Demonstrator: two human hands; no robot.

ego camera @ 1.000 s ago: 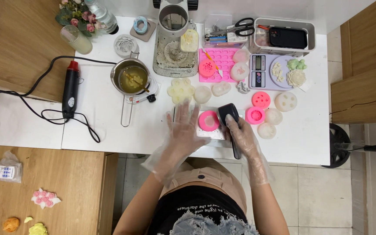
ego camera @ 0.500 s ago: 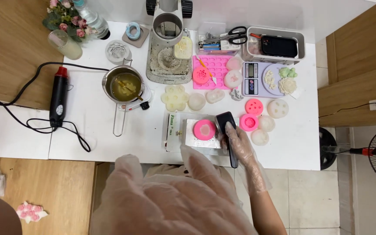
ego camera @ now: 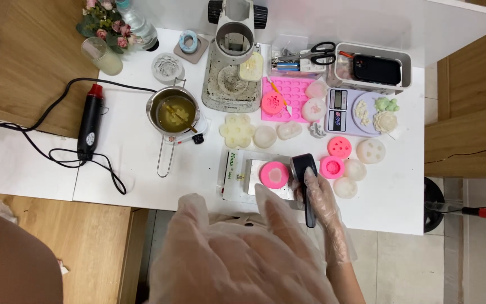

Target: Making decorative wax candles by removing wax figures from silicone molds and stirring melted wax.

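My right hand [ego camera: 320, 198], in a clear plastic glove, grips the handle of a black scoop-like tool [ego camera: 305, 168] whose head rests beside a round pink mould [ego camera: 274, 173]. The mould, with a pale filling in its middle, sits on a silver metal plate [ego camera: 252, 175] near the table's front edge. My left hand [ego camera: 237, 256], also gloved, is raised close to the camera with its fingers spread and nothing in it. It fills the lower middle of the view and hides the table edge below the plate.
A steel pot of yellow liquid [ego camera: 175, 111] stands on a small burner, left of a red-and-black heat gun [ego camera: 90, 121] with its cord. Behind are a pink mould tray [ego camera: 296, 85], a digital scale [ego camera: 340, 111], scissors [ego camera: 322, 54] and several pink and white moulds [ego camera: 344, 166].
My left hand rose off the table beside the pink mould and came up close to the camera. My right hand stayed on the black tool. The view shifted a little.
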